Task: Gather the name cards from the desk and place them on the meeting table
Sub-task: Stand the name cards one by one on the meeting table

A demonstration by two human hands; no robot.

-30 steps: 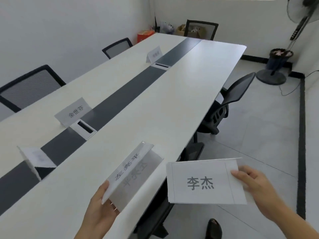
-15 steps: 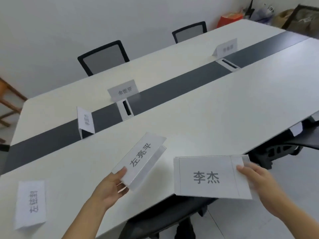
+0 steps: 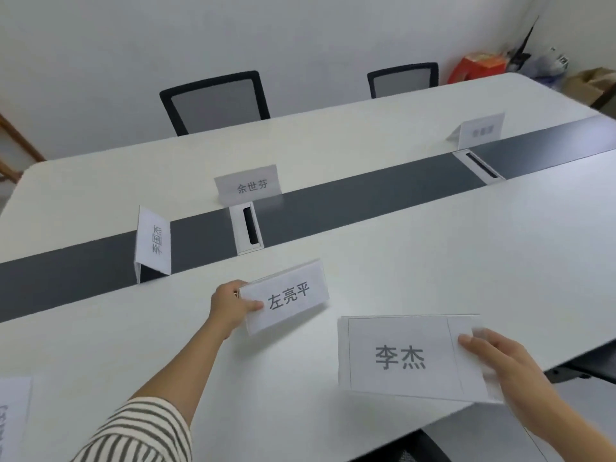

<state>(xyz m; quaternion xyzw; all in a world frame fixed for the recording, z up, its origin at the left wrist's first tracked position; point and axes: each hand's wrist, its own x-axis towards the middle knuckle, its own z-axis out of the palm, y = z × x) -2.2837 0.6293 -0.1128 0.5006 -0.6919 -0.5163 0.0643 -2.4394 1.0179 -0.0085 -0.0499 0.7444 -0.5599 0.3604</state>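
My left hand [image 3: 230,305] grips the left end of a folded tent name card [image 3: 286,296], which stands upright on the white meeting table [image 3: 433,255] with its printed face toward me. My right hand [image 3: 496,365] holds the right edge of a flat, unfolded name card [image 3: 400,356] just above the table's near edge. Three tent cards stand along the dark centre strip: one turned sideways [image 3: 153,243], one in the middle [image 3: 248,185], one far right [image 3: 480,130]. Another card [image 3: 13,418] lies at the bottom left, partly cut off.
Two black mesh chairs [image 3: 216,101] [image 3: 403,78] stand at the far side against the wall. Cable slots [image 3: 248,228] [image 3: 481,165] sit in the grey strip. A red box [image 3: 476,66] and cardboard boxes are in the far right corner. A chair is tucked under the near edge [image 3: 416,448].
My left hand has reached forward and set its tent card upright on the table, face toward me. The view has swung left. The flat card in my right hand has barely shifted.
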